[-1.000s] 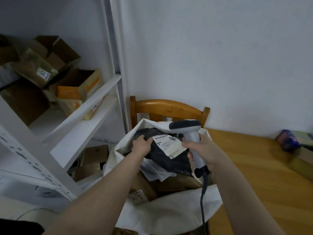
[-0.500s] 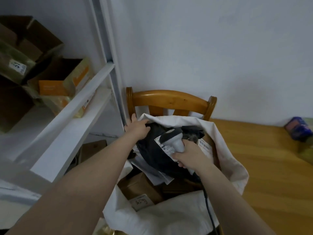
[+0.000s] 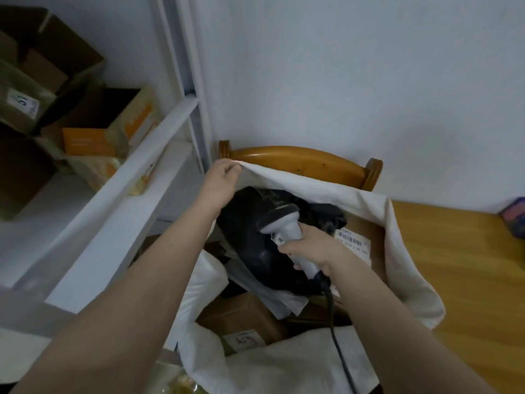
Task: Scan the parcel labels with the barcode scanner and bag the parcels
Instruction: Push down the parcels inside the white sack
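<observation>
A big white bag (image 3: 403,251) sits open on a wooden chair (image 3: 304,160). My left hand (image 3: 220,182) pinches the bag's far left rim and holds it up near the chair back. My right hand (image 3: 308,247) grips the handle of a grey barcode scanner (image 3: 284,226), its head over a black plastic parcel (image 3: 250,245) that lies inside the bag. The black parcel's label is hidden. A brown box with a barcode label (image 3: 353,241) lies to its right in the bag. Further brown boxes (image 3: 241,319) sit lower in the bag.
White metal shelving (image 3: 136,177) stands at the left with open cardboard boxes (image 3: 105,129) on it. A wooden table (image 3: 468,274) is at the right, with a blue item (image 3: 514,216) at its far edge. The scanner's black cable (image 3: 338,336) runs down toward me.
The black parcel went from my left hand down into the bag. My left hand let it go and took the bag's rim. My right hand with the scanner dropped lower, over the bag.
</observation>
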